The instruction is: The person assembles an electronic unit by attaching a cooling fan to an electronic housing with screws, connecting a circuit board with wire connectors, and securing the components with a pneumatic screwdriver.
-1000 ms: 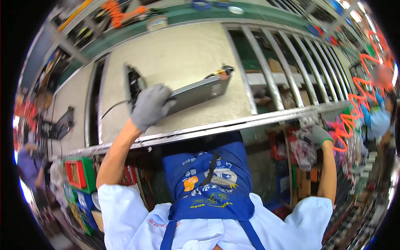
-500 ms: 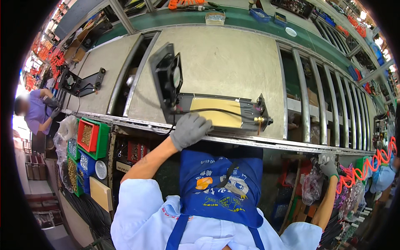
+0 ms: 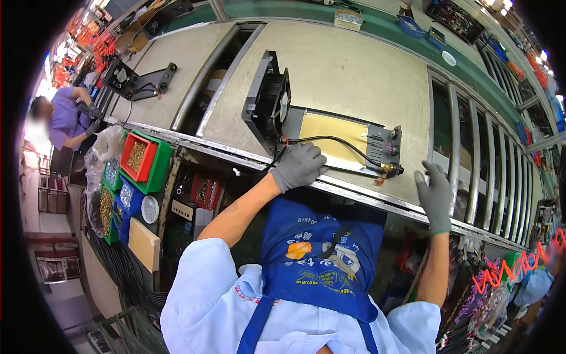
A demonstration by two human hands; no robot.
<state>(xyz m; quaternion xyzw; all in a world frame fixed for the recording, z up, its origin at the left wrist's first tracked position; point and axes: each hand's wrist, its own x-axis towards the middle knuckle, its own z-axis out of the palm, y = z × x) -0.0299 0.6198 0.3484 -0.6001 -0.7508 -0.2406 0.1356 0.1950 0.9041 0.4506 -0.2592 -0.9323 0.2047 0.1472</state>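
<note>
A black metal chassis (image 3: 383,144) lies on the pale worktop, with a yellow-tan sheet (image 3: 330,138) along its flat base. At its left end stands an upright panel (image 3: 259,100) carrying a black fan (image 3: 282,103). A black cable (image 3: 345,141) runs over the base toward the right end. My left hand (image 3: 299,165), in a grey glove, grips the near edge of the chassis beside the fan; its fingertips are partly hidden. Also gloved in grey, my right hand (image 3: 434,197) hovers by the worktop's front edge, right of the chassis, fingers apart and holding nothing.
Metal rollers (image 3: 473,159) continue the line to the right. Another fan chassis (image 3: 138,82) lies further left, near a person in purple (image 3: 68,118). Bins of small fasteners (image 3: 138,159) stand below left. A coiled orange hose (image 3: 507,265) hangs at the lower right.
My right hand has come up and left from below the rollers to the worktop's edge, its fingers now spread. My left hand stays on the chassis. The whole view has shifted and tilted.
</note>
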